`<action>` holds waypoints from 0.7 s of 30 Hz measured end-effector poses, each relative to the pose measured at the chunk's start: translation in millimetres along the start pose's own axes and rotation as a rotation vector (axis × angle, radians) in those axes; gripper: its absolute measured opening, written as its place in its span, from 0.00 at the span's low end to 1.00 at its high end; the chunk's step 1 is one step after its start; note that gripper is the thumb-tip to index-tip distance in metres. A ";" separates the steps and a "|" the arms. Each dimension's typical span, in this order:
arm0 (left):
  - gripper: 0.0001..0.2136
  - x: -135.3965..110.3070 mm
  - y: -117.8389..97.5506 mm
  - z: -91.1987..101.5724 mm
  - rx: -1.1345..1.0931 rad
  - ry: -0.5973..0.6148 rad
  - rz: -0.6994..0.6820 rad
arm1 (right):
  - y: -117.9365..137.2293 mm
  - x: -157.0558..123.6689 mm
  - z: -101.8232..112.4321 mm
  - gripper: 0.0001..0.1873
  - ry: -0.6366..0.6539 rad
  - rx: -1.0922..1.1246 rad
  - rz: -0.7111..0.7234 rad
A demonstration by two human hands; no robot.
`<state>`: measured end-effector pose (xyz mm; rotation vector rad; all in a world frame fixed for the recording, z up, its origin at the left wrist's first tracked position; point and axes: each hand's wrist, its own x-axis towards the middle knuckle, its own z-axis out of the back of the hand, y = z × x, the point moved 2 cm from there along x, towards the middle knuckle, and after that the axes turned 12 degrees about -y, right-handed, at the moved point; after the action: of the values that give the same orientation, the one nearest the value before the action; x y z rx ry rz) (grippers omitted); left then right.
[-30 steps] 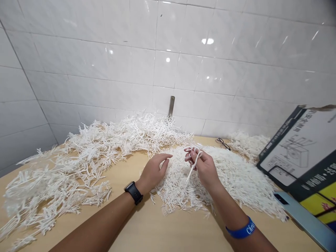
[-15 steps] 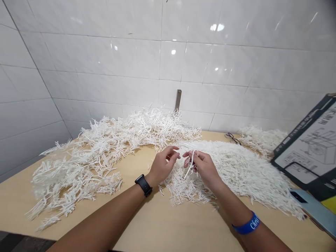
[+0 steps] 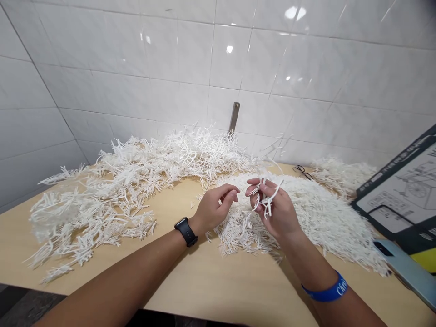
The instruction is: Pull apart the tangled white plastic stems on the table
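Observation:
My right hand (image 3: pixel 277 211) is closed on a few white branched strands (image 3: pixel 267 203), thin and twig-like, that stick out between thumb and fingers. It is raised over the dense pile of short white pieces (image 3: pixel 316 213). Facing it on the left, my left hand (image 3: pixel 218 205) has its fingers curled and the thumb tip close to the index finger. Whether anything small sits in that pinch is hidden. A gap separates the two hands. To the left and behind them spreads a looser, tangled heap of longer white branched strands (image 3: pixel 177 156).
A wooden table (image 3: pixel 190 281) carries it all, against a tiled wall (image 3: pixel 163 54). An upright metal bar (image 3: pixel 234 117) stands behind the heap. At right are black-handled scissors (image 3: pixel 302 171), another white pile (image 3: pixel 344 175), a printed box (image 3: pixel 402 195) and a light blue phone (image 3: pixel 405 270).
My right hand has moved slightly right and turned, showing more of the strands in its fingers. My left thumb and index finger have come closer together. The view has tilted down.

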<state>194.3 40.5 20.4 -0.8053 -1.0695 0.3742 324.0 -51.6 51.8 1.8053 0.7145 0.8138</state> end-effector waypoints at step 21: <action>0.17 2.3 -8.2 1.6 0.256 0.032 -0.229 | -22.2 -0.9 -1.4 0.18 -0.048 -0.394 0.210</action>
<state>193.1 37.1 28.3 -0.4545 -1.0466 0.2951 320.0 -44.0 31.3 1.5490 0.3071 0.9713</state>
